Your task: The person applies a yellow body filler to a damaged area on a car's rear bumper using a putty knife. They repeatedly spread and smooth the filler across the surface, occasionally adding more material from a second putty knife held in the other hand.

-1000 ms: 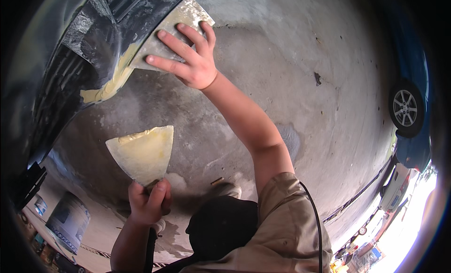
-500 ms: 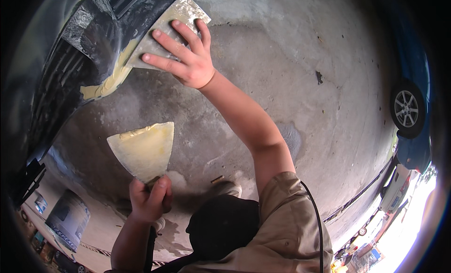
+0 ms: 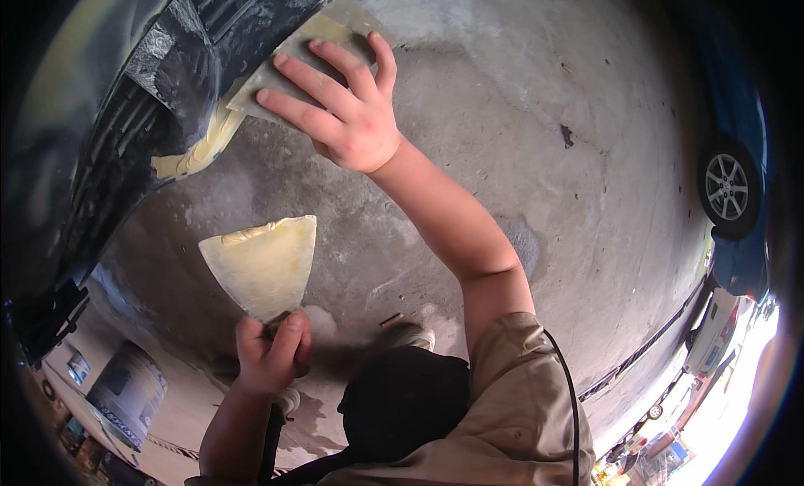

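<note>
My left hand (image 3: 274,352) is closed around the handle of a putty knife (image 3: 264,272), its wide blade pointing away from me. A ridge of pale yellow filler lies along the blade's far edge. Farther off, my right hand (image 3: 356,126) grips a flat rectangular spreader (image 3: 347,21), fingers spread across its top; the thumb is hidden. The spreader's left side lies along the lower edge of a dark, scuffed car bumper (image 3: 172,63). Yellow filler (image 3: 205,151) coats that edge from the spreader's near corner down to the left.
Grey concrete floor (image 3: 536,151) lies beneath. A bucket (image 3: 126,394) stands at the lower left. A blue car (image 3: 745,260) and a white car (image 3: 716,331) are at the right. A thin black cable (image 3: 574,394) runs over my right sleeve.
My right hand has shifted slightly right and toward me, and the spreader's angle has changed a little. The left hand still holds the putty knife in nearly the same place.
</note>
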